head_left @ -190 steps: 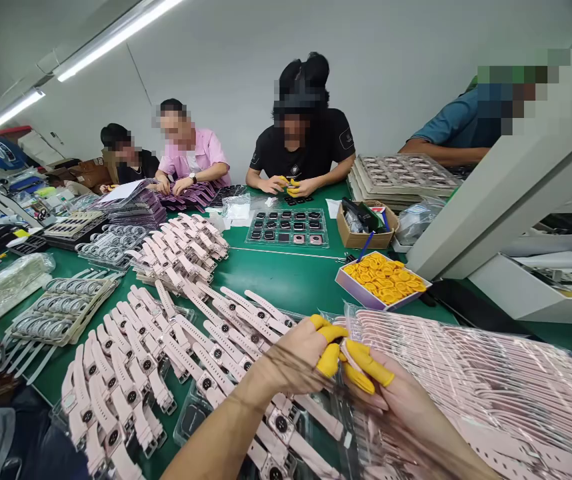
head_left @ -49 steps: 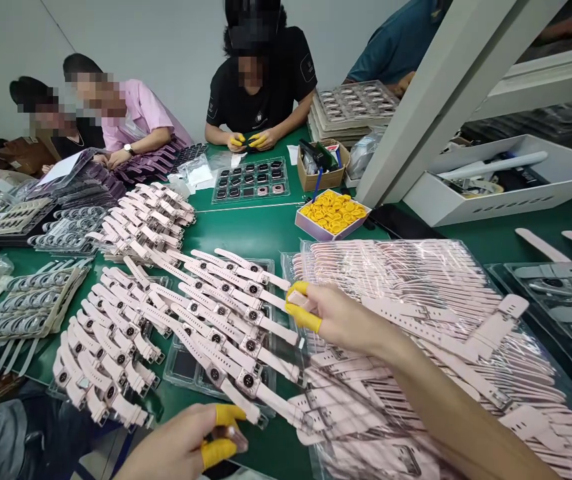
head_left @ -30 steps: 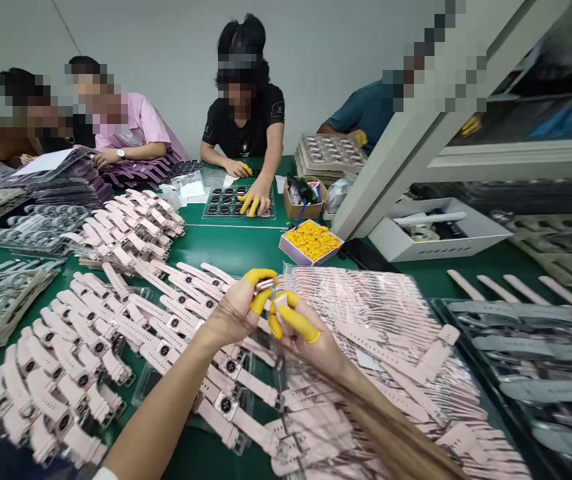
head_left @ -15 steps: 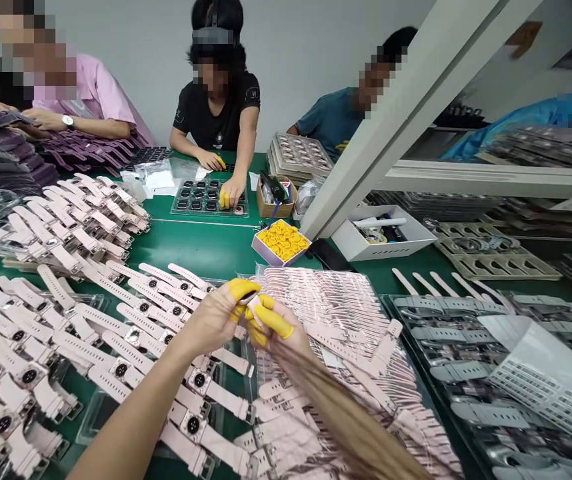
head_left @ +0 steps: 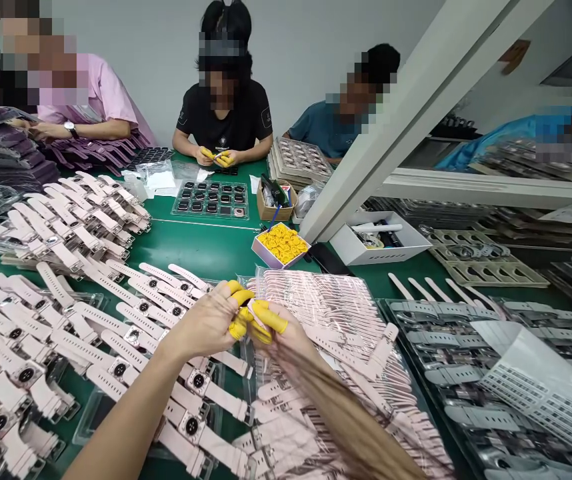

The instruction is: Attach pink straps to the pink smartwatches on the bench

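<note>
In front of me, over the table, my left hand [head_left: 211,323] and my right hand [head_left: 281,327] meet, with yellow finger cots on several fingertips. Between them a pale pink watch strap [head_left: 253,309] shows as a narrow edge, pinched in my right fingers. My left fingers are closed at its left end; they cover most of what they grip, a dark watch case in the earlier view. Below my right hand lie packed pink straps [head_left: 316,287] in clear film, with loose ones on top. Left of my hands, pink-strapped watches [head_left: 120,369] rest in rows, backs up.
A box of yellow finger cots [head_left: 281,245] stands beyond my hands. A tray of watch cases [head_left: 211,199] sits before a co-worker in black. Grey straps in trays [head_left: 446,340] and a printed sheet [head_left: 541,380] lie right. A slanted white frame post [head_left: 366,160] rises behind.
My left hand has turned, and its fingers now hide the dark watch case. The co-worker opposite has drawn a hand back from the tray and holds a small thing in both hands.
</note>
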A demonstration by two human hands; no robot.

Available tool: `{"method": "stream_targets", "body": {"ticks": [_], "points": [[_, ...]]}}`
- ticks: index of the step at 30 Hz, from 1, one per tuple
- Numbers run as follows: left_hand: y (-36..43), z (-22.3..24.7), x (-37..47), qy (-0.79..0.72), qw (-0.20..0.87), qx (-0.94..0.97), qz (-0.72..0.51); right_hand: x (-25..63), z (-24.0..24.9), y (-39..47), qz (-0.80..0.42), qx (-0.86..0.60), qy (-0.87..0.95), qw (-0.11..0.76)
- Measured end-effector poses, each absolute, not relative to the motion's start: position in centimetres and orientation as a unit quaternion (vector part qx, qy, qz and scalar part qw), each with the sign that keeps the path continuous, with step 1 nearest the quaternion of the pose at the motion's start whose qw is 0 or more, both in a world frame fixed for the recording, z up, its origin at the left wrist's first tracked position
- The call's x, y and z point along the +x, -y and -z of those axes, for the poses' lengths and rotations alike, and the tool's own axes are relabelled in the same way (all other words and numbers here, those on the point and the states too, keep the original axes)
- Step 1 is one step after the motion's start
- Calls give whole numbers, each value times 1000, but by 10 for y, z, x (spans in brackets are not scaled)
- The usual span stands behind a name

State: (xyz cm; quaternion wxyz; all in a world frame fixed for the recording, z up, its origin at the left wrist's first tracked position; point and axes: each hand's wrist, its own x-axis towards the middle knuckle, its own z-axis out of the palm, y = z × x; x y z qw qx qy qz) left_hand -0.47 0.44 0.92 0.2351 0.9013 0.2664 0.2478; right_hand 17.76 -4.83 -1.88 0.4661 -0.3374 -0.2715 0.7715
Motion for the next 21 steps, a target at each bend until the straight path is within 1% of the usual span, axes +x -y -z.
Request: {"method": "stream_targets", "body": {"ticks": [4,8,12,18,21], "points": [[-6,-6,-9,-260,337,866,-262,173,19,49,-750,-349,300,475],[-6,-4,-12,-264,369,851,-264,172,17,49,-746,-368,262,490],[-6,-1,-11,-269,351,856,-268,175,15,49,-757,-359,253,484],[-6,-4,-8,-276,250,898,-234,176,18,50,-769,-366,271,449],[-6,-4,-9,-282,256,896,-228,174,18,50,-761,-374,286,446]]}}
